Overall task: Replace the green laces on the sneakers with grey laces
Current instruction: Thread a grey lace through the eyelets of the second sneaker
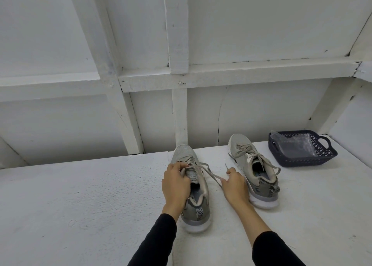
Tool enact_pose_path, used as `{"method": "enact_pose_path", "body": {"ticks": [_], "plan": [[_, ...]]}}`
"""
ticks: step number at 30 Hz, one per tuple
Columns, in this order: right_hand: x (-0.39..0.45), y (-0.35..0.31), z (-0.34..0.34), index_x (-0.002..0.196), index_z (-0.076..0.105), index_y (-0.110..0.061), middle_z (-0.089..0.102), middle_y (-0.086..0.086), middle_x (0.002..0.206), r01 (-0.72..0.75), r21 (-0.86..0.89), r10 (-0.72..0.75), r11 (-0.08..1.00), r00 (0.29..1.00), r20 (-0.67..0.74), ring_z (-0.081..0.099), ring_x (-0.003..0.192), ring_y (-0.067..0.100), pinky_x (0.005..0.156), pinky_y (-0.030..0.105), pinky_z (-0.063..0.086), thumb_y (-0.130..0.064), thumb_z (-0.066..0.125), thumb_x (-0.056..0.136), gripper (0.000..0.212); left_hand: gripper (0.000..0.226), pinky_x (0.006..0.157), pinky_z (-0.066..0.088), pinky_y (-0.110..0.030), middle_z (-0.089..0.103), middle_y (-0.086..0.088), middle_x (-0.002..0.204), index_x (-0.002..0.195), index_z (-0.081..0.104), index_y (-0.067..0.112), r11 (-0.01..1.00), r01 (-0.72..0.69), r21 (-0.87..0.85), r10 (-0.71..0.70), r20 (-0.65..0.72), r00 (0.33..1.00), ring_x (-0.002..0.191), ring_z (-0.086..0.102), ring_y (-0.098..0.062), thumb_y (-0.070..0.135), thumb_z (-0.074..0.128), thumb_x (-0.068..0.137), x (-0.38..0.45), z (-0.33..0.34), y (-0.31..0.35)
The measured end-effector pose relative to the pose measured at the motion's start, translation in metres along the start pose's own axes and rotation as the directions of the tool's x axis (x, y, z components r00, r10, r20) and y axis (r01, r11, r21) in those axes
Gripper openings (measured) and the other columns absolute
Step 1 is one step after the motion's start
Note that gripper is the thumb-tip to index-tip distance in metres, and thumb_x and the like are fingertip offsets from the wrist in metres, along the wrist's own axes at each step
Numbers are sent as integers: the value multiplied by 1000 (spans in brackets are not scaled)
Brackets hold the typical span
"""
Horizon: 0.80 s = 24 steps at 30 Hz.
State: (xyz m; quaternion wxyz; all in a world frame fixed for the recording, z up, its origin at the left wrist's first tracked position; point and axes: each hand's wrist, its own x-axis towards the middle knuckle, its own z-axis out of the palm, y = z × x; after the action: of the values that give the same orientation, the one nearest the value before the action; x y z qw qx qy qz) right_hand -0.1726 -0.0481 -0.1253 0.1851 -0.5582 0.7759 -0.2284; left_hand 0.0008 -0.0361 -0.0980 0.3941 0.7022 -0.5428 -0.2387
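Two grey sneakers stand on a white table (80, 195), toes pointing away from me. The left sneaker (198, 203) lies under my left hand (176, 182), whose fingers pinch its grey lace (207, 172) at the eyelets over the tongue. My right hand (234, 185) pinches the free end of that lace just to the right of the shoe, its tip sticking up above my fingers. The right sneaker (254, 169) stands apart, laced in grey with its ends tied loosely. No green lace is in view.
A dark blue plastic basket (326, 157) with clear plastic bags inside stands at the back right of the table. A white panelled wall (241, 112) with beams rises directly behind the table's far edge.
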Motion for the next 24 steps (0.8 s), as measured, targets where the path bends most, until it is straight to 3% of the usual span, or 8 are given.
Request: {"method": "enact_pose_path", "body": {"ticks": [3, 6, 8, 10, 13, 18, 20, 24], "plan": [[5, 0, 0, 114, 53, -6, 63, 11, 110, -51, -124, 52, 991, 999, 10, 61, 99, 29, 66, 29, 40, -25, 56, 96, 26, 34, 83, 50, -41, 56, 8, 108, 104, 65, 32, 1000, 6, 3, -6, 6, 1000, 91, 56, -14, 6, 52, 86, 0, 1, 0], [12, 0, 1, 97, 61, -8, 65, 9, 98, -47, -187, 47, 981, 999, -6, 62, 83, 25, 61, 31, 50, -14, 52, 95, 10, 35, 84, 51, -42, 56, 8, 109, 104, 65, 33, 1000, 10, -4, -10, 7, 1000, 92, 56, -14, 6, 52, 85, 0, 1, 0], [17, -1, 2, 88, 66, -11, 65, 6, 93, -31, -182, 32, 983, 999, 7, 61, 76, 22, 61, 32, 54, -7, 51, 91, 16, 36, 84, 51, -41, 56, 8, 109, 104, 64, 33, 1000, 12, 0, -12, 10, 1000, 92, 56, -14, 5, 52, 84, 0, 0, 0], [22, -6, 1, 84, 70, -14, 66, 6, 94, -19, -49, 21, 999, 999, 32, 62, 77, 22, 62, 31, 53, -9, 56, 90, 15, 36, 84, 50, -41, 56, 8, 110, 104, 65, 32, 1000, 11, 1, -11, 10, 1000, 92, 56, -14, 5, 53, 84, 0, 0, 0], [29, -27, -15, 82, 69, -16, 68, 5, 99, 22, 350, -28, 936, 1000, 11, 60, 90, 18, 78, 30, 48, -15, 66, 89, 8, 36, 85, 50, -41, 56, 9, 111, 105, 66, 32, 1000, 5, 2, -5, 10, 1000, 94, 57, -14, 5, 53, 84, 1, 0, -1], [33, -81, -63, 93, 69, -11, 69, 2, 92, -2, 829, -46, 559, 998, 33, 62, 87, 11, 76, 17, 46, -12, 68, 88, 5, 35, 87, 49, -43, 55, 10, 109, 103, 64, 33, 1000, 2, -8, -2, 11, 1000, 94, 56, -14, 6, 52, 84, -1, 0, -2], [37, -92, -76, 93, 67, -7, 69, 5, 88, -18, 918, -86, 396, 995, 57, 64, 83, 13, 81, 21, 51, -7, 66, 89, 5, 35, 87, 50, -42, 56, 10, 110, 103, 63, 34, 1000, -3, -11, 3, 10, 1000, 94, 56, -13, 6, 52, 85, -1, -1, -2], [35, -99, -83, 88, 66, -12, 68, 5, 80, 46, 877, -109, 479, 994, 7, 62, 72, 12, 69, 21, 51, -5, 68, 87, 7, 33, 85, 50, -41, 56, 10, 107, 103, 62, 34, 1000, 0, -13, 0, 10, 1000, 93, 55, -13, 8, 52, 85, -2, -2, 0]]}}
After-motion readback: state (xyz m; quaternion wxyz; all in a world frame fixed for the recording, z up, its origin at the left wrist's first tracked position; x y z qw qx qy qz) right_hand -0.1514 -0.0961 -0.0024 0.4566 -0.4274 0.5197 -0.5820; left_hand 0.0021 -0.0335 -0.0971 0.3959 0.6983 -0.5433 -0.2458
